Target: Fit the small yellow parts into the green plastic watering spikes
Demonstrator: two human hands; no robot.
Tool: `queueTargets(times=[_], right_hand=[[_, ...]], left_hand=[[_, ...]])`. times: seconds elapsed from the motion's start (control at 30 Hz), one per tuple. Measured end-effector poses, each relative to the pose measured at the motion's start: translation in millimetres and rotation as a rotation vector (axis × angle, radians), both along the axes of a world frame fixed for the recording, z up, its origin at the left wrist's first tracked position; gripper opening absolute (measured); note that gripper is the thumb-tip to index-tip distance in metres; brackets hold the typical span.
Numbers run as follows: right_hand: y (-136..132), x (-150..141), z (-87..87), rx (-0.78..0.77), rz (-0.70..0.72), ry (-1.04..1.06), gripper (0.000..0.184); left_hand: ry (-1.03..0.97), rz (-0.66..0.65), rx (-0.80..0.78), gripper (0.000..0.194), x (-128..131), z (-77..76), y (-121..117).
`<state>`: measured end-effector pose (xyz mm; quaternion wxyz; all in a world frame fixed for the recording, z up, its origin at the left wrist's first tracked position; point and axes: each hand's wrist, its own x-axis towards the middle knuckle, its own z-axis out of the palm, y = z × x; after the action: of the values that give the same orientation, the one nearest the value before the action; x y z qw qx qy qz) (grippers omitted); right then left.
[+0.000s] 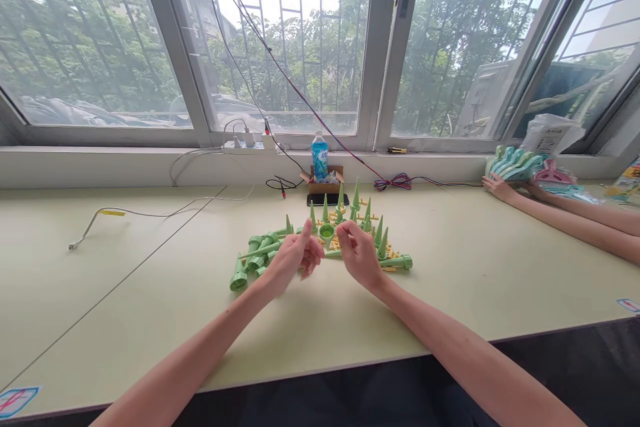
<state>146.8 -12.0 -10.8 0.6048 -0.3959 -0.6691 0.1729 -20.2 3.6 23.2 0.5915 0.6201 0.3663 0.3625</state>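
Note:
My left hand [296, 255] is over the front of a pile of green plastic spikes, thumb raised and fingers loosely apart, with nothing visible in it. My right hand [358, 255] is closed, thumb and fingertips pinched together; whatever it may hold is hidden. Between the two hands is a green spike with an open round top [327, 233]; whether a hand touches it, I cannot tell. Left of my left hand lie several green spikes with ribbed caps [255, 255]. Behind my hands several green cones [355, 197] stand point up among small yellow valve-like pieces [393, 255].
At the back, a blue-liquid bottle [320, 159] stands by a small cardboard box [325, 187], a dark phone [327, 200] in front. A white cable [150, 215] crosses the left. Another person's hands [499, 188] touch pastel plastic items [517, 163] at the right.

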Motion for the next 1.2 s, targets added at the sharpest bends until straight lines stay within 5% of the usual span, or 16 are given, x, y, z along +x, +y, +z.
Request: queueTargets(times=[0.2, 0.63, 1.2], right_hand=[[-2.1, -1.0, 2.6, 0.015, 0.049, -0.033, 0.034], [-0.9, -1.7, 2.2, 0.011, 0.075, -0.045, 0.031], [2.5, -1.7, -1.2, 0.016, 0.093, -0.037, 0.025]], left_hand=[[0.029, -0.109, -0.163, 0.076, 1.0, -1.7, 2.2], [-0.114, -0.125, -0.299, 0.050, -0.4, -2.7, 4.4], [0.021, -0.055, 0.053, 0.033, 0.4, 0.7, -2.8]])
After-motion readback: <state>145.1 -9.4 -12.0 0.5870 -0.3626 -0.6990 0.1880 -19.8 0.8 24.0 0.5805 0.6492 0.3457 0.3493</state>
